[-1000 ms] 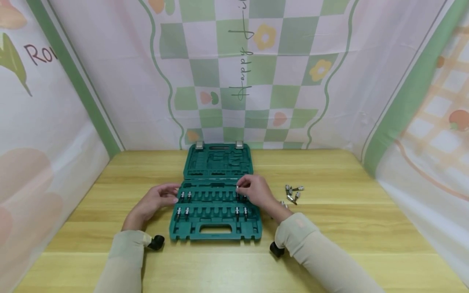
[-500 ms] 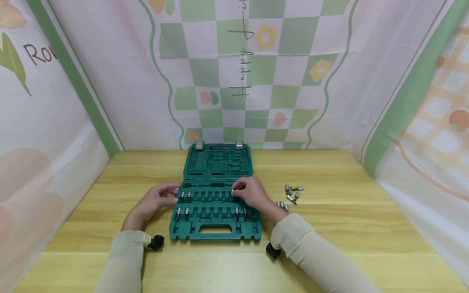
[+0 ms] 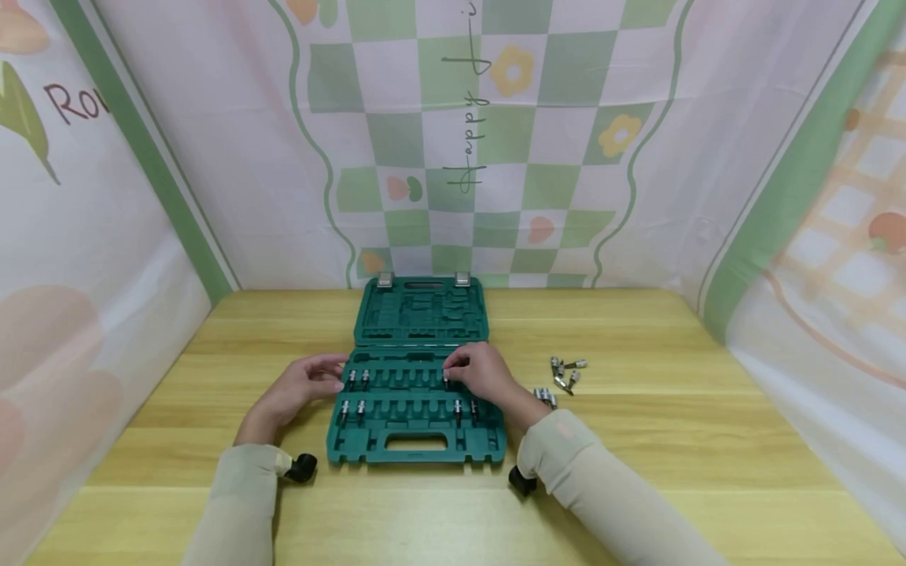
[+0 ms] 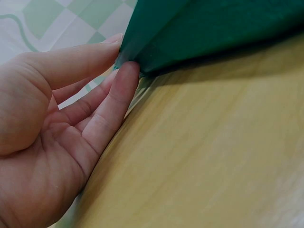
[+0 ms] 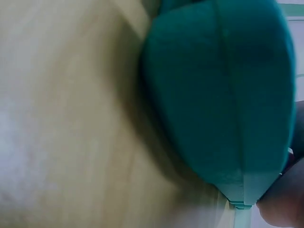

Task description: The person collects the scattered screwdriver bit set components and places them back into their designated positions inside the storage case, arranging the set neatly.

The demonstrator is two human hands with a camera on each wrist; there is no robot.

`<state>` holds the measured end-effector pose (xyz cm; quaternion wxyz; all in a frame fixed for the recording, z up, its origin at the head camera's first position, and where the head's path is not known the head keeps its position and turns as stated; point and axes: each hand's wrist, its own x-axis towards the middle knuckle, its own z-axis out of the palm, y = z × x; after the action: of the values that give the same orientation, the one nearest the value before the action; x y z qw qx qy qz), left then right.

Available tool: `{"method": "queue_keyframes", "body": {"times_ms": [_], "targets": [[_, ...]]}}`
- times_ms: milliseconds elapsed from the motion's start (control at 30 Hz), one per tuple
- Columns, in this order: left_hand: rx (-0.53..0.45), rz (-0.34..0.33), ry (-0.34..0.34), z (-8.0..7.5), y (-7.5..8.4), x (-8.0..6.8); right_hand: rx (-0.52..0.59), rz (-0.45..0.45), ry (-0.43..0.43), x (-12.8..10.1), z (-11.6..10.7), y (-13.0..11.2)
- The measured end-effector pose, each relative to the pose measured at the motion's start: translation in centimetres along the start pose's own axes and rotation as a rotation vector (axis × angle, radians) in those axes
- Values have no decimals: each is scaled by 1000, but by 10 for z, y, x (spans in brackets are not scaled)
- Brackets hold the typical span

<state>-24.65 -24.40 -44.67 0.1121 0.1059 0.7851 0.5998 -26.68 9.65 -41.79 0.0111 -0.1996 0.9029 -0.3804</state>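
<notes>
A green plastic tool case (image 3: 418, 455) lies unfolded on the table in the head view. My right hand (image 3: 487, 373) is over the right part of its upper row. Thumb and index finger there pinch a small bit socket (image 3: 447, 380), silver above and dark below, upright at a slot. My left hand (image 3: 293, 387) touches the case's left side with its fingertips; the left wrist view has these fingers (image 4: 102, 121) nearly straight at the green corner. Other bit sockets (image 3: 361, 411) stand in both rows. In the right wrist view, the case's side (image 5: 213, 95) hides most of the work.
Several loose bit sockets (image 3: 564, 383) lie right of the case, with another small cluster (image 3: 545, 397) beside my right wrist. Behind the rows the case lid (image 3: 423, 310) lies back, near the patterned cloth wall (image 3: 460, 236). Between slots run raised green dividers.
My right hand has shifted left along the upper row with the pinched bit socket, then slowed at a slot. The loose cluster by my wrist shows more. My left hand stays put.
</notes>
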Motion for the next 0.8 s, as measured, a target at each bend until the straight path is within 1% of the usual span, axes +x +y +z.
{"method": "queue_keyframes", "body": {"times_ms": [267,367,567,800], "targets": [[4,6,1,1,1,0,-41,24,-37,4,-2,-3],[4,6,1,0,1,-1,-43,52,-48,6,-3,-5],[1,4,1,0,0,-1,-45,83,-51,9,-4,-10],[7,11,-3,0,1,-1,-57,94,-39,9,-4,-11]]}}
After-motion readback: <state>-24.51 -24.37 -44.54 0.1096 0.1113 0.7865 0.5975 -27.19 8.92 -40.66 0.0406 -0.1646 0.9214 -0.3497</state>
